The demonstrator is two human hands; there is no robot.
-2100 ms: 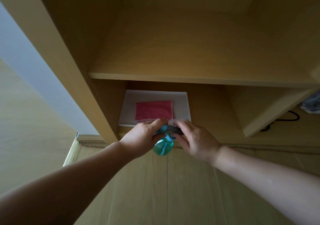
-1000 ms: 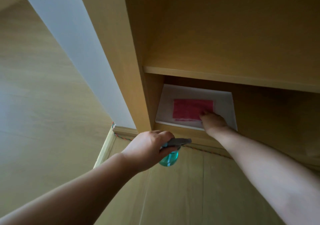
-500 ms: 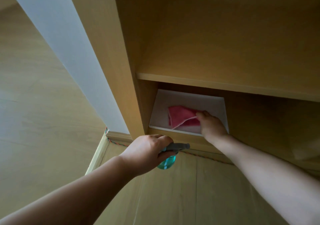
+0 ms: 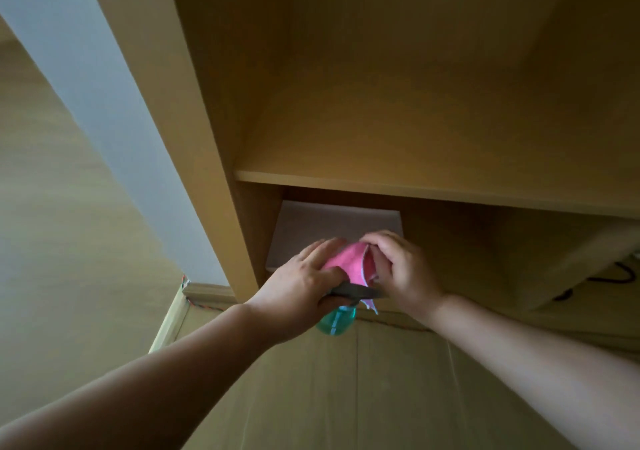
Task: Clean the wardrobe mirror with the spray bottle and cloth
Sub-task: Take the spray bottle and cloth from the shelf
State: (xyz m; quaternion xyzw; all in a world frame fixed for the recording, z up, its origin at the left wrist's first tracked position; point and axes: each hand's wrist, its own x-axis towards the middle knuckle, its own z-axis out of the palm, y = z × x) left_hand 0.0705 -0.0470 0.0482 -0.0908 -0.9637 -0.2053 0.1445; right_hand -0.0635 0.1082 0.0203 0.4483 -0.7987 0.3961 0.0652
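Setting: we look into a light wooden wardrobe [image 4: 187,138], with a pale wall [image 4: 90,79] showing as a strip on the left and wood panelling below.
Shelf: one shelf [image 4: 415,186] crosses the view. In the dim compartment beneath it lies one white sheet [image 4: 329,221].
Cloth: we see one pink cloth [image 4: 349,262], crumpled and folded on itself, with a pale stitched edge. One corner hangs down past the bottle's head. It is held in the air at the front of the lower compartment, between our two hands.
Spray bottle: we see one spray bottle [image 4: 337,320] with a clear teal body and a dark grey spray head whose nozzle points right. It hangs just below the cloth, in front of the compartment's lower edge.
Left grip: our left grip [image 4: 304,287] is wrapped round the bottle's neck under the spray head. Its upper fingers stretch out along the cloth's left side.
Right grip: our right grip [image 4: 398,269] is curled over the cloth's right side and bunches the fabric.
Cable: one black cable [image 4: 620,278] loops at the far right.
Count: two hands, one cloth, one bottle, one sheet, one cable.
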